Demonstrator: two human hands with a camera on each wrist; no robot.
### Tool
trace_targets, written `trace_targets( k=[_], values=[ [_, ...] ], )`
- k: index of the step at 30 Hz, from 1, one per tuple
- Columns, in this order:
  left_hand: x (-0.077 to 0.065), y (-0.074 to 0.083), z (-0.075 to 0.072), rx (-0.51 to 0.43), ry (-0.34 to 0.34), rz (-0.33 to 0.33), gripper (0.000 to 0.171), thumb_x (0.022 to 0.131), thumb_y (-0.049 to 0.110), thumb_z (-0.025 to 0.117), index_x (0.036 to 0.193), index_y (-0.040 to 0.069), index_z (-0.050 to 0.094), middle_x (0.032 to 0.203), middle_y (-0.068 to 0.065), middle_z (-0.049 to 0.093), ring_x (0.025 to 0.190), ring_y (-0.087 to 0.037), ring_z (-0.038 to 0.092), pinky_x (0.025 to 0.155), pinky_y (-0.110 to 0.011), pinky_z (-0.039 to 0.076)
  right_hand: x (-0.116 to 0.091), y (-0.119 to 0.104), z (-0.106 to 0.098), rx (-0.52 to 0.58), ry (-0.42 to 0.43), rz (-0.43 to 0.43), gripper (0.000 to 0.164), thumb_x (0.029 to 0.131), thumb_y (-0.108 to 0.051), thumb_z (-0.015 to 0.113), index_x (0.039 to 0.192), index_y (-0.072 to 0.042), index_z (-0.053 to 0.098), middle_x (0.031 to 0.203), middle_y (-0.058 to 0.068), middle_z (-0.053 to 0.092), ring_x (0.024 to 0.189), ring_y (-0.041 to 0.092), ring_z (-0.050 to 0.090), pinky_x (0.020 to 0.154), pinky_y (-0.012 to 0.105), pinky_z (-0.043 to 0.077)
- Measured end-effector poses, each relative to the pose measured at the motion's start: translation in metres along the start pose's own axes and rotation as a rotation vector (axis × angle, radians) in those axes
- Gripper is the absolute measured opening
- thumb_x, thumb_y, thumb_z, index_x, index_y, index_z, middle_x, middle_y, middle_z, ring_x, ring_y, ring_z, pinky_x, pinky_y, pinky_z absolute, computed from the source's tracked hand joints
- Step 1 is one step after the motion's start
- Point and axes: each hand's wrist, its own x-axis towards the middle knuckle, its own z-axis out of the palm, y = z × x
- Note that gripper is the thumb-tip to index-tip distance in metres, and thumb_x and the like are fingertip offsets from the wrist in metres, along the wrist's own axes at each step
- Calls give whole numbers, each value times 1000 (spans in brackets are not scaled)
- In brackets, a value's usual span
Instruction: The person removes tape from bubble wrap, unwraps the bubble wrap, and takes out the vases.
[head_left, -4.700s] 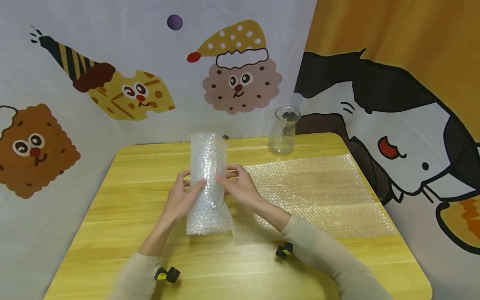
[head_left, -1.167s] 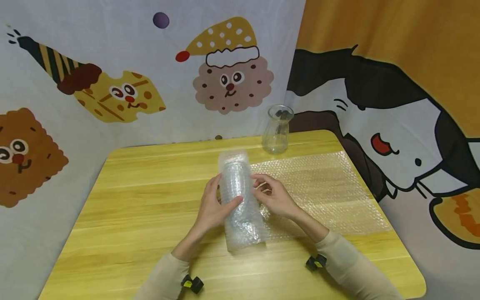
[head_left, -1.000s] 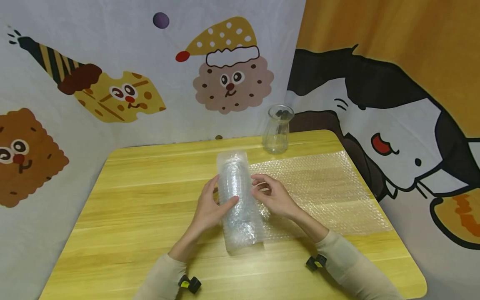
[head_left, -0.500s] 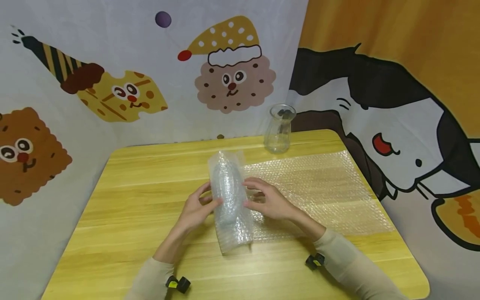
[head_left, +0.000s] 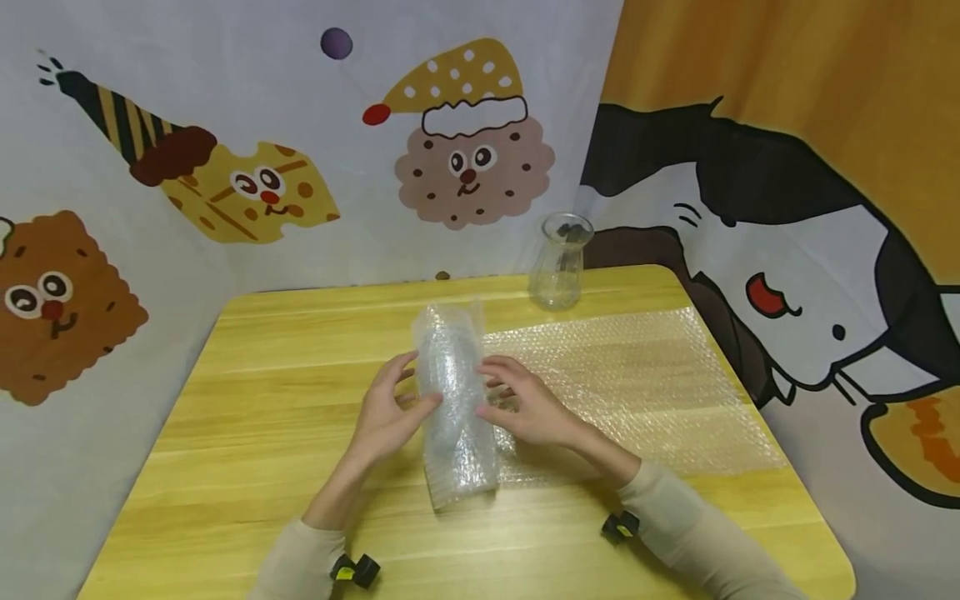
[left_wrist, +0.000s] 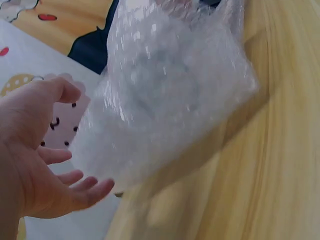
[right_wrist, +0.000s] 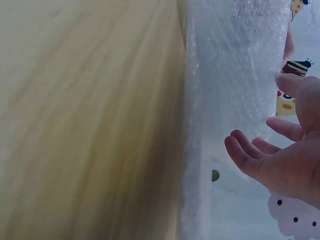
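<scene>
A bubble-wrap bundle (head_left: 453, 408) lies lengthwise on the table, its near end turned slightly right. In the left wrist view a faint round outline shows through the end of the bubble wrap (left_wrist: 165, 80); what is inside cannot be made out. My left hand (head_left: 390, 412) is at its left side, thumb over the wrap and fingers spread. At the right side, my right hand (head_left: 532, 408) has its fingers loosely bent beside the wrap, thumb near its surface. Both wrist views show the left hand (left_wrist: 50, 145) and right hand (right_wrist: 285, 145) uncurled, not gripping.
A flat sheet of bubble wrap (head_left: 637, 383) covers the right part of the wooden table (head_left: 262, 400). Behind it a clear glass vase (head_left: 557, 271) stands near the back edge. A cartoon-printed cloth (head_left: 300, 83) hangs behind the table.
Over the last second the bundle has shifted a little left, with both hands beside it. Compared with the earliest frame, it sits farther right and nearer, and its tilt differs.
</scene>
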Motion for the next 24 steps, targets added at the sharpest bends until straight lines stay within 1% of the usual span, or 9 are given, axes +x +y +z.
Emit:
trace_targets(
  k=[3,5,7,11,14,16,20,24],
  values=[
    [-1,7,5,83,31,67,87,87,40,82,159,21,38,167,-8,33,147,-39,43,107,-55,56,3,-5,2,-13,-1,-9,68,96,-35,74,153,-9,48,162,14,38,124,38,63,101,52,60],
    [-2,10,8,134,40,81,92,85,44,84,160,22,36,168,-9,30,147,-38,42,106,-58,55,6,-8,3,-33,-3,-9,67,96,-37,74,153,-11,49,161,13,39,122,35,64,99,50,61],
    [-4,12,10,166,40,77,97,83,46,85,161,23,34,169,-10,27,147,-39,41,106,-59,55,9,-10,4,-53,-10,-10,66,96,-39,73,152,-13,50,161,12,39,121,32,64,99,48,62],
    [-4,13,11,183,44,62,99,82,46,86,162,24,33,170,-8,25,147,-39,41,104,-57,56,14,-12,4,-87,-10,-21,64,96,-40,73,151,-15,52,159,10,41,119,30,65,97,47,62],
    [-4,12,11,185,52,54,99,81,44,87,162,25,33,170,-8,24,147,-40,42,104,-59,56,17,-14,2,-116,-4,-35,63,96,-38,73,150,-14,52,157,10,44,119,31,66,96,48,63],
    [-4,10,12,189,58,49,100,80,43,88,162,25,33,171,-7,24,147,-40,42,103,-59,56,19,-15,1,-159,3,-41,63,96,-38,73,150,-13,52,155,10,47,119,33,66,95,50,62],
    [-4,9,14,188,62,43,101,79,42,88,162,25,33,171,-7,24,148,-40,41,103,-58,56,24,-19,-1,-295,30,-48,62,96,-38,72,149,-14,53,151,7,53,126,32,63,103,52,58],
    [-4,8,16,198,68,53,101,78,43,88,161,25,34,170,-7,26,149,-40,39,105,-63,53,30,-23,0,-403,54,-56,56,96,-36,72,144,-12,57,151,7,55,136,28,57,115,51,50]
  ],
)
